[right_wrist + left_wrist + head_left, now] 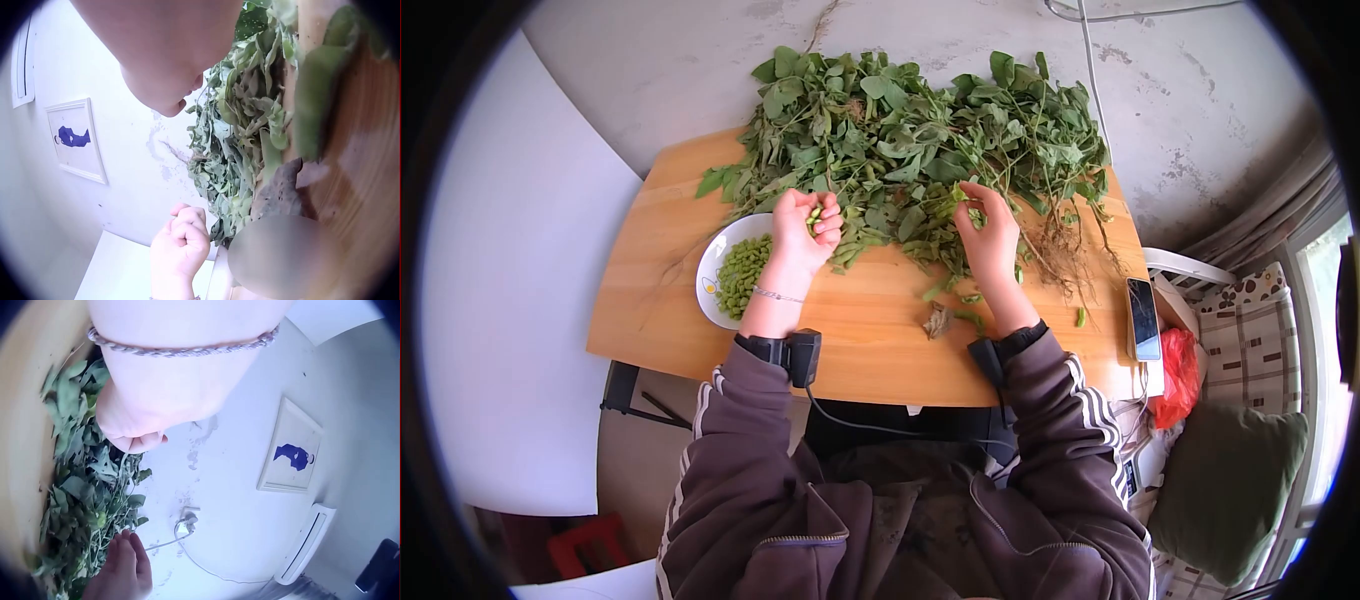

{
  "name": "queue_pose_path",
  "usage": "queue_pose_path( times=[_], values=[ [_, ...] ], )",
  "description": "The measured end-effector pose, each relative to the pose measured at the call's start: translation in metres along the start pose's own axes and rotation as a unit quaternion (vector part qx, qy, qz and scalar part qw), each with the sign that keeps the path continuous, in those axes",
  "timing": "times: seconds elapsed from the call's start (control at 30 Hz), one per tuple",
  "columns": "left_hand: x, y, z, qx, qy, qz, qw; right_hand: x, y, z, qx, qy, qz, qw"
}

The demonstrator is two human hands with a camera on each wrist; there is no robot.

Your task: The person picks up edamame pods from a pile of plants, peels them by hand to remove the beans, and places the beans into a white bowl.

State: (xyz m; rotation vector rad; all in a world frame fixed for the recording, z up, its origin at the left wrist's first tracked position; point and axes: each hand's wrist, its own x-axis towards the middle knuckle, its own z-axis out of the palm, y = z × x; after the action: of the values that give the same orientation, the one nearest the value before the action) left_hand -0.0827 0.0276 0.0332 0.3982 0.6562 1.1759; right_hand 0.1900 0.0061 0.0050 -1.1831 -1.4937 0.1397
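Observation:
My left hand [798,232] is curled around several green soybeans [813,218] beside the white plate [705,285]. Shelled green soybeans [743,272] are heaped on that plate. In the right wrist view the same left hand [185,242] has its fingers folded in. At the front edge of the leafy pile, my right hand [992,240] has thumb and fingers bent together at a light green pod [958,195]. The left wrist view shows the right hand [125,569] low beside the leaves, its grip partly hidden.
Leafy soybean plants [900,130] cover the back of the wooden table [860,350], with roots [1065,250] at the right. A dry brown leaf [937,320] and loose pods [972,320] lie near the right forearm. A phone [1143,318] rests at the right edge.

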Motion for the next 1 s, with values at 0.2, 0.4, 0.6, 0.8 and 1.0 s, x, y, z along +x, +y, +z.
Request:
queue_pose_path(
  times=[0.2, 0.4, 0.6, 0.8, 1.0],
  values=[
    [-0.018, 0.051, -0.049, 0.466, 0.126, 0.171, 0.859, -0.001, 0.001, 0.001, 0.009, -0.006, -0.013, 1.000],
    [-0.052, 0.058, -0.063, 0.841, 0.219, 0.267, 0.417, 0.000, -0.001, 0.001, 0.019, -0.015, -0.010, 1.000],
    [-0.062, 0.048, -0.082, 0.748, 0.089, 0.288, 0.591, -0.003, 0.002, 0.000, 0.028, -0.018, -0.010, 0.999],
    [-0.063, 0.054, -0.091, 0.639, 0.077, 0.239, 0.727, -0.001, 0.002, 0.000, 0.023, -0.022, -0.002, 0.999],
    [-0.071, 0.043, -0.096, 0.678, 0.089, 0.272, 0.677, -0.002, 0.003, 0.002, 0.032, -0.027, -0.009, 0.999]
  ],
)
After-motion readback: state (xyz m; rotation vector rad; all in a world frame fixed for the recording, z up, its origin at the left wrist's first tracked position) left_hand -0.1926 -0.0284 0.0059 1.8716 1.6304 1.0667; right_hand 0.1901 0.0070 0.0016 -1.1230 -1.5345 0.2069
